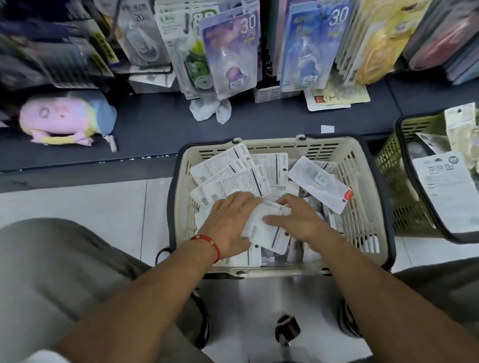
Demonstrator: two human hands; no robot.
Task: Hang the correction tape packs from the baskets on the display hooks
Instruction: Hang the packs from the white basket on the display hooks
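Hands reach down into a cream basket (352,160) that sits on the pale tiled floor (69,199) in front of the person. The basket holds a heap of white correction tape packs (232,170), most of them lying back side up with small print and barcodes showing. The left hand (229,223) lies on the pile with its fingers (250,198) stretched out and nearly flat, pressing on the packs. A red string bracelet (208,241) goes round that wrist. The right hand (300,217) rests just beside it, fingers spread and only a little bent, on top of 1 white pack (265,235) that lies between the 2 hands. Both hands touch this pack. I cannot tell if either thumb is tucked under it.

Another long white pack (319,183) with a red tab lies tilted near the right side of the basket. A green basket (391,174) stands to the right, with more packs inside.

Past the cream basket is a dark low shelf (159,124). Above it, purple and blue packs (231,52) marked 30 hang in rows, with yellow ones farther right. A pink and blue soft toy (65,117) lies on the shelf at the left.
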